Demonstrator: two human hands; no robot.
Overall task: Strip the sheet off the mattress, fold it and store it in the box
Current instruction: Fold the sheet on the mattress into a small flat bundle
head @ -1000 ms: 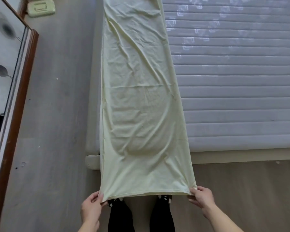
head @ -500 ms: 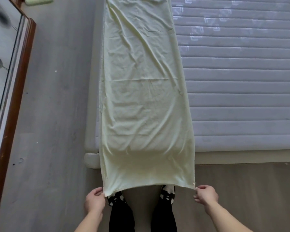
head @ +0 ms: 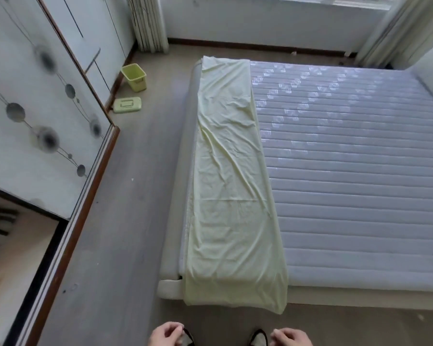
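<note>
The pale yellow sheet lies folded into a long narrow strip along the left edge of the bare grey quilted mattress. Its near end hangs over the foot of the bed. My left hand and my right hand are at the bottom edge of the view, below the sheet's end, apart from it and holding nothing, fingers loosely curled. A light green box stands on the floor by the wardrobe, with its flat lid lying beside it.
A wardrobe with patterned sliding doors runs along the left, one section open at the near end. A grey floor strip separates it from the bed frame. Curtains hang at the far wall. My feet show between my hands.
Both hands have let go of the sheet's near corners, and that end now drapes over the foot of the bed. The view has lifted to show the whole room.
</note>
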